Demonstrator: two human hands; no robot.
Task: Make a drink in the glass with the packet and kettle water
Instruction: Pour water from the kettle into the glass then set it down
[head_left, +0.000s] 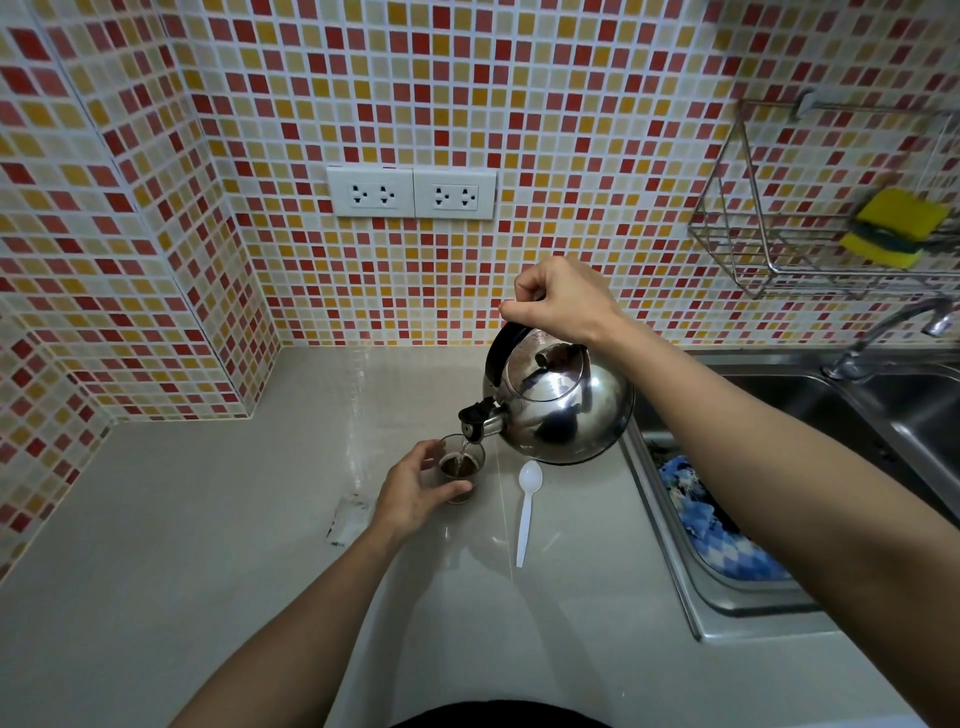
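Note:
A small clear glass (464, 470) stands on the grey counter (208, 519) and holds dark brown liquid. My left hand (415, 491) wraps around its left side. My right hand (558, 299) grips the black handle of a shiny steel kettle (563, 408), which is tilted left. A thin stream of water runs from its spout into the glass. A pale, opened packet (347, 519) lies flat on the counter just left of my left wrist.
A white plastic spoon (527, 506) lies right of the glass. A steel sink (779, 467) with a blue cloth (711, 530) sits at the right, a tap (893, 332) behind it. A wire rack (769, 244) holds a yellow sponge (893, 226). Wall sockets (413, 192) are on the tiled back wall.

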